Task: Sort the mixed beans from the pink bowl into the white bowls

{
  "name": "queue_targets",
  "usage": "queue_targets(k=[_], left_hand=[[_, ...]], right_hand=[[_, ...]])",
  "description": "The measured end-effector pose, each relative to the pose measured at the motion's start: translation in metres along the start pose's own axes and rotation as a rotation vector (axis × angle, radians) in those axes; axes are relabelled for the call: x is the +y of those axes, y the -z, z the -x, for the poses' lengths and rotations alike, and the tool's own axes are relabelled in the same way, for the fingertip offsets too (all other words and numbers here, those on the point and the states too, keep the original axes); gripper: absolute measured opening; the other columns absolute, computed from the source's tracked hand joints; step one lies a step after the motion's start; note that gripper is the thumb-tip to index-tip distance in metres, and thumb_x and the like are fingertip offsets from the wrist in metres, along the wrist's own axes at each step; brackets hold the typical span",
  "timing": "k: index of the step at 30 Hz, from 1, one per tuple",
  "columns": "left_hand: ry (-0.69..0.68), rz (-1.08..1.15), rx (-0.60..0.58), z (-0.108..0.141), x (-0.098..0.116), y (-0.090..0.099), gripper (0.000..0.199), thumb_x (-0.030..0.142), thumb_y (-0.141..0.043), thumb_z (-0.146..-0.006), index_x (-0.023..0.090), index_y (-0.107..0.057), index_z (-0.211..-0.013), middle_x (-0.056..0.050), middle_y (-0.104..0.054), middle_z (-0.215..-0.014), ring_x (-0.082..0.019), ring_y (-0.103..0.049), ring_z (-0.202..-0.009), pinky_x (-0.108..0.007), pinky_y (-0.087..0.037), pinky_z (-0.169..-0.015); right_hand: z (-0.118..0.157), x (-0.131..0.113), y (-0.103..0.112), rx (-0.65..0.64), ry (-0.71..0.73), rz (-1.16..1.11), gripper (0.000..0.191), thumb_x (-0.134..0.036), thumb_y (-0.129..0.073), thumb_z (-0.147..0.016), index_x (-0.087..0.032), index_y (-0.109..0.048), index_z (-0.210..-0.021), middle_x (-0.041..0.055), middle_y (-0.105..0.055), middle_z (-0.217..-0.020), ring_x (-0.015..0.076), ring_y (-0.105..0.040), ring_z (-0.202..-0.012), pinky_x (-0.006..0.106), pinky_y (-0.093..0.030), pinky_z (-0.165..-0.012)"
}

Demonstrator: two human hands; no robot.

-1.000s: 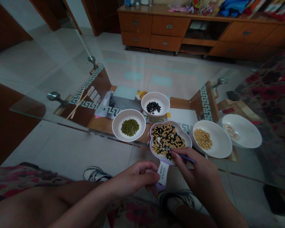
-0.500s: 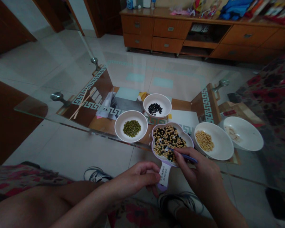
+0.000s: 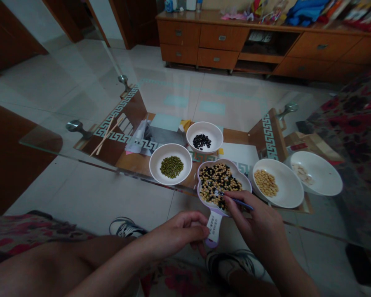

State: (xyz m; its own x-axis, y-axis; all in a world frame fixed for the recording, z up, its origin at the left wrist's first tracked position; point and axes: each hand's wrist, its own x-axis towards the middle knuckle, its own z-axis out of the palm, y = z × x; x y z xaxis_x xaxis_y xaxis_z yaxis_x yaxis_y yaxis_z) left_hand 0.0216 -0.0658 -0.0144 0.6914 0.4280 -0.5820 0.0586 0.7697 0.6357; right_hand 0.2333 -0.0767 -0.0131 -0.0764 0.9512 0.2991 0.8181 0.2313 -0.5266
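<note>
My left hand [image 3: 179, 233] grips the white-labelled handle [image 3: 214, 227] of a lilac-rimmed, flower-shaped white dish [image 3: 204, 198]. The dish holds mixed soybeans and black beans [image 3: 218, 183]. My right hand [image 3: 253, 225] pinches a thin blue tool [image 3: 239, 202], perhaps tweezers, with its tip among the beans. Beyond the dish, a white bowl [image 3: 154, 165] holds mung beans, and another white bowl [image 3: 204, 127] holds black beans. A wide white plate [image 3: 289, 185] of soybeans sits next to my right hand.
A further white plate [image 3: 324, 173] holds pale flakes. All stand on a glass-topped table [image 3: 49, 138] with a patterned lower shelf holding chopsticks and papers. My knees and floral cloth lie below. Wooden drawers stand beyond the tiled floor.
My right hand and the blue tool have shifted slightly among the beans. The view has settled a little, and my left hand still grips the handle.
</note>
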Motion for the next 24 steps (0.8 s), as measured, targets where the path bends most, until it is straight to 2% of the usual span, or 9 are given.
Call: queue_targets(k=[12,24], left_hand=[[0.005,-0.009,0.012,0.0006,0.0022,-0.0012,0.032,0.043,-0.066,-0.078,0.015,-0.058,-0.091,-0.003,-0.065,-0.087,-0.013,-0.06,-0.069,-0.027,-0.041,-0.071],[0.001,-0.003,0.007,-0.0003,0.002,-0.0004,0.029,0.041,-0.064,-0.08,0.015,-0.057,-0.089,-0.004,-0.067,-0.085,-0.013,-0.059,-0.069,-0.028,-0.041,-0.072]], right_hand=[[-0.0039,-0.0052,0.0003,0.025,0.07,0.027,0.013,-0.024,-0.055,-0.09,-0.02,-0.066,-0.095,0.0026,-0.075,-0.087,0.0144,-0.071,-0.074,0.024,-0.056,-0.069],[-0.0021,-0.0024,-0.0014,0.029,0.085,0.013,0.014,-0.025,-0.055,-0.091,-0.02,-0.066,-0.097,0.0031,-0.074,-0.089,0.0149,-0.07,-0.076,0.025,-0.056,-0.071]])
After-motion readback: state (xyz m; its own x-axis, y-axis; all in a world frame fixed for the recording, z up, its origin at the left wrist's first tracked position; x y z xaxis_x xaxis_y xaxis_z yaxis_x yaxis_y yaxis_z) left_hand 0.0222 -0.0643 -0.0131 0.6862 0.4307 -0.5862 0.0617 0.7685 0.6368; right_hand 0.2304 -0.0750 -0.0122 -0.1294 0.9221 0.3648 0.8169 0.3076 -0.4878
